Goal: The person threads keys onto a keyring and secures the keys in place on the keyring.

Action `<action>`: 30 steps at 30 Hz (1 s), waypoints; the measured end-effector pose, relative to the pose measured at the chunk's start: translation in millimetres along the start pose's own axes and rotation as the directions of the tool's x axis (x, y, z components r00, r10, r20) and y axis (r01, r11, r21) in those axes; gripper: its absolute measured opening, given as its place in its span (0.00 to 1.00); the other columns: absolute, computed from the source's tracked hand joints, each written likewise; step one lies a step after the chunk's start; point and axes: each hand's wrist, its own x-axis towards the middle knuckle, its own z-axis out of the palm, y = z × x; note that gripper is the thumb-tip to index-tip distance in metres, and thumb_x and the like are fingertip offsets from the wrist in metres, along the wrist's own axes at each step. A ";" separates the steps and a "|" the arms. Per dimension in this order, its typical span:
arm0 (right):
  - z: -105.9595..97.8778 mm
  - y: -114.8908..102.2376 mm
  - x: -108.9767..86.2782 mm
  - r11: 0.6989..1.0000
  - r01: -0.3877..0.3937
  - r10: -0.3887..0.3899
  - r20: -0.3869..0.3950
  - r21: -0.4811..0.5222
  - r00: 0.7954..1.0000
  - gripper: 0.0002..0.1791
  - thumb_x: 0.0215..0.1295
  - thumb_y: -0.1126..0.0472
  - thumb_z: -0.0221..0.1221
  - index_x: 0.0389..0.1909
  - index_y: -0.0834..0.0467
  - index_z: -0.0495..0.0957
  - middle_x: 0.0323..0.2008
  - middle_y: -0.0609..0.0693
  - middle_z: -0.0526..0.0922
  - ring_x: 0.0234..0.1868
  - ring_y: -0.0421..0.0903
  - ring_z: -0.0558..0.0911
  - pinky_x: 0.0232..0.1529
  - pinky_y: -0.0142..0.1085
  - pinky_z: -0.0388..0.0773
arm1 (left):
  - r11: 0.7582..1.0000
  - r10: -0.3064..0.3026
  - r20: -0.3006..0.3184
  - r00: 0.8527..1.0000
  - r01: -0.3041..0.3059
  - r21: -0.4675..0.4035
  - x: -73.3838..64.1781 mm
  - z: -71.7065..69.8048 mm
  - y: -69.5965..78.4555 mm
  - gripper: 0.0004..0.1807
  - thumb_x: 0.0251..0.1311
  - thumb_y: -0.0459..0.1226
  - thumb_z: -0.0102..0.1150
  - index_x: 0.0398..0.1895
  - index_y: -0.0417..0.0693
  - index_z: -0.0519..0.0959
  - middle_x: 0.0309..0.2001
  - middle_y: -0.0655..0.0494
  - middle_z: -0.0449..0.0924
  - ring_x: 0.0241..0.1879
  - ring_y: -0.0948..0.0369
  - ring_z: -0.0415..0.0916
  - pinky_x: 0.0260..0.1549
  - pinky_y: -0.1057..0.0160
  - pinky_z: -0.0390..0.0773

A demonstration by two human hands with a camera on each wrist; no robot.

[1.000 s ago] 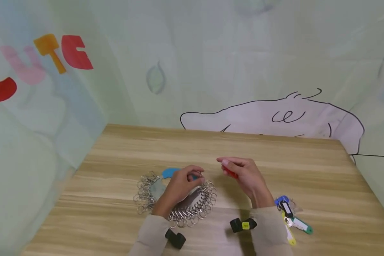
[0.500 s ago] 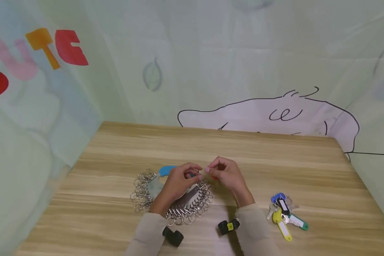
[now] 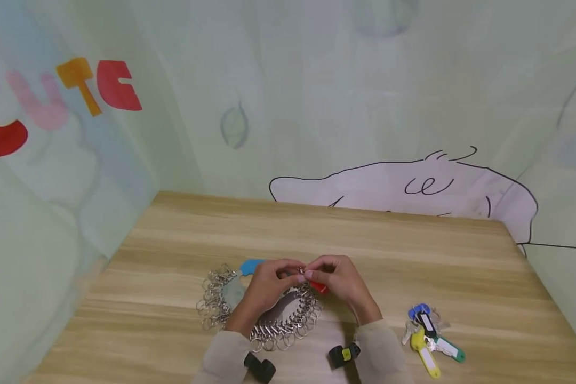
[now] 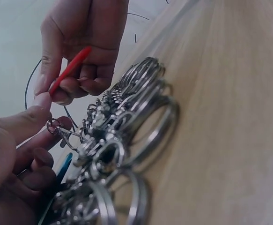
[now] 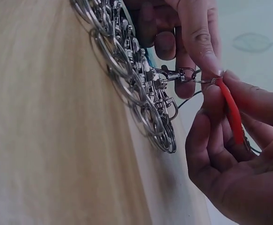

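My right hand (image 3: 341, 280) pinches a red key tag (image 5: 233, 112) between thumb and fingers, a small metal ring at its top end. My left hand (image 3: 265, 288) holds a silver swivel clasp (image 5: 174, 74) by its end ring. Both hands' fingertips meet where the tag's ring and the clasp's ring (image 4: 53, 124) come together; whether the two are linked I cannot tell. Below the left hand lies a round holder hung with many silver clasps and split rings (image 3: 276, 333). Its blue part (image 3: 251, 266) is partly hidden behind that hand.
On the wooden table (image 3: 389, 240), to the right of my right sleeve, lies a small heap of keys with a yellow tag (image 3: 424, 352), a black tag (image 3: 426, 322), a green tag (image 3: 451, 349) and a blue tag (image 3: 418, 309). A printed cloth backdrop (image 3: 341, 106) rises behind.
My right hand has come left with the red key tag, closing the gap to my left hand until the fingertips meet. The left hand has stayed over the clasps.
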 end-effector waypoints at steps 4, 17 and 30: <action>0.0 4.2 -1.2 1.000 0.005 -0.005 0.004 0.000 1.000 0.03 0.60 0.66 0.70 0.35 0.59 0.86 0.34 0.52 0.84 0.36 0.48 0.80 0.37 0.39 0.77 | 0.999 -0.013 0.009 1.000 0.013 -0.035 -2.5 2.0 -2.8 0.14 0.61 0.42 0.70 0.50 0.54 0.87 0.38 0.62 0.86 0.36 0.62 0.81 0.37 0.60 0.79; 1.6 4.8 -1.3 0.998 0.065 -0.065 -0.035 -0.009 0.997 0.02 0.58 0.65 0.71 0.32 0.58 0.87 0.31 0.51 0.86 0.28 0.46 0.80 0.27 0.35 0.77 | 0.999 -0.039 -0.016 0.999 0.040 0.027 -2.5 2.8 -5.3 0.15 0.63 0.43 0.68 0.53 0.57 0.86 0.41 0.64 0.85 0.35 0.61 0.77 0.35 0.60 0.76; 2.5 2.7 -1.3 0.967 0.200 -0.203 -0.001 -0.157 0.979 0.05 0.59 0.71 0.68 0.32 0.58 0.88 0.33 0.49 0.87 0.37 0.46 0.84 0.39 0.36 0.78 | 0.998 -0.032 -0.027 0.999 0.030 -0.051 -0.6 1.1 -4.8 0.14 0.58 0.41 0.73 0.47 0.53 0.87 0.38 0.61 0.86 0.29 0.60 0.75 0.27 0.64 0.71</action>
